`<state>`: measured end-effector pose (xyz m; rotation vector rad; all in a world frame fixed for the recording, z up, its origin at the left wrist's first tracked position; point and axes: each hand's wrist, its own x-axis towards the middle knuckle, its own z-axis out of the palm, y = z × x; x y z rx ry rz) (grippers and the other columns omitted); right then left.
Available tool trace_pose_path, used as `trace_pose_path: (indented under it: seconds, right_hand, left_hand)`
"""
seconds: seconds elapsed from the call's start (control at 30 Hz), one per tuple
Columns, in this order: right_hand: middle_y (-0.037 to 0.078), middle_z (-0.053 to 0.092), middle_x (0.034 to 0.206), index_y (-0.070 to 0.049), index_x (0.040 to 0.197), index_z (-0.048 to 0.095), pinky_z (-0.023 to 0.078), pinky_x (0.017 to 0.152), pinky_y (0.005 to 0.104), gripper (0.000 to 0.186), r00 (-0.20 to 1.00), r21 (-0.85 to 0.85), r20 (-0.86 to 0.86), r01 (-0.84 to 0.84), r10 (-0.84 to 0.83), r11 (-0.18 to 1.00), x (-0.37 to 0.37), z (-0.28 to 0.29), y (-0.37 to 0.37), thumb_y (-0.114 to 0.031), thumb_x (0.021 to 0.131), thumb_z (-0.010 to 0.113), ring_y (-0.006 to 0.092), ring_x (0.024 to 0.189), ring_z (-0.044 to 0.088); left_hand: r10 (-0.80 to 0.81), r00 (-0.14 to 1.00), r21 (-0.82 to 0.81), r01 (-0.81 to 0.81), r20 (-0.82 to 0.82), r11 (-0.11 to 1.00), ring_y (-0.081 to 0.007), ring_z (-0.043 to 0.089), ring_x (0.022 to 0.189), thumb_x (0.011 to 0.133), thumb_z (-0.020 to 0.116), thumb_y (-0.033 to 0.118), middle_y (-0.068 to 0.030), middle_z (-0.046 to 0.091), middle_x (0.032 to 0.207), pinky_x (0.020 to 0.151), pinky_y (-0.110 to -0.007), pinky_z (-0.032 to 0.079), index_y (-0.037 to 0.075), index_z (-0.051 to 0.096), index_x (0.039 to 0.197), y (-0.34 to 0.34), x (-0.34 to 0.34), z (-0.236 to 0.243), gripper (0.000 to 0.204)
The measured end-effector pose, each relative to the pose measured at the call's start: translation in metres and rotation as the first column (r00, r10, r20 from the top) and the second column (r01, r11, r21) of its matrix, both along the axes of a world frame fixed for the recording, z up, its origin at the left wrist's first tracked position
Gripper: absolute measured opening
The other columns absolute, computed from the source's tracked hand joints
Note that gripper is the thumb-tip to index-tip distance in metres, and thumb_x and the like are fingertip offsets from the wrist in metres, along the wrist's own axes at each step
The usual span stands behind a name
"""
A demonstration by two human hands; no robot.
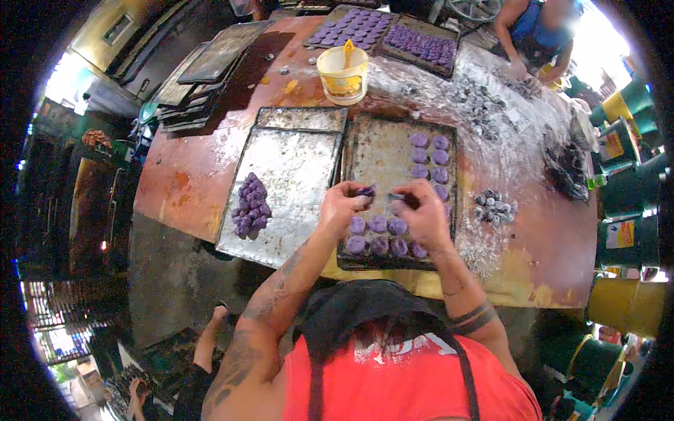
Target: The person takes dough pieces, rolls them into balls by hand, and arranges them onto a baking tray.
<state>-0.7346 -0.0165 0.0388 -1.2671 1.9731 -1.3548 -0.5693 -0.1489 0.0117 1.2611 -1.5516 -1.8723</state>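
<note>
Above a dark baking tray (379, 154), my left hand (340, 208) pinches a small dark purple dough piece (365, 191) between thumb and fingers. My right hand (425, 210) is beside it with its fingers closed; something greyish shows at the tips, too blurred to make out. Flattened purple dough rounds (378, 224) sit in rows along the tray's near edge and right side, partly covered by my right hand. To the left, a shiny metal tray (295, 168) carries a heap of purple balls (251, 203). Flour-dusted dark balls (494, 207) lie clustered on the table to the right.
A white bucket (342, 77) with a yellow-handled tool stands beyond the trays. Stacked trays (203, 84) are at the far left, and two purple-filled trays (421, 48) at the back. Across the floured table (547, 231), a person (537, 42) handles dough pieces.
</note>
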Motion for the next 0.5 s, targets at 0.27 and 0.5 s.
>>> trace_pose_path:
  seconds: [0.27,0.5]
  right_hand:
    - [0.015,0.06,0.1,-0.003,0.113,0.068,0.053,0.083,0.0415,0.034,0.933,-0.155,-0.354,-0.13,0.068,0.979,0.024,0.019,-0.012,0.003,0.08,0.067,0.0346,0.095,0.062]
    - [0.004,0.068,0.106,-0.003,0.12,0.062,0.055,0.085,0.0321,0.026,0.871,0.032,0.485,-0.106,0.077,0.994,-0.012,0.01,-0.007,-0.009,0.096,0.071,0.0155,0.099,0.065]
  left_hand:
    - [0.036,0.925,0.306,0.088,-0.377,0.948,-0.015,0.065,0.102,0.093,0.062,-0.003,-0.0082,0.069,0.111,0.096,-0.031,0.053,-0.003,0.063,0.129,0.025,-0.016,0.028,0.036]
    - [0.005,0.919,0.23,0.094,-0.395,0.969,-0.0156,0.065,0.102,0.095,0.068,0.004,-0.0086,0.07,0.113,0.091,-0.032,0.054,-0.004,0.064,0.125,0.03,-0.026,0.054,0.031]
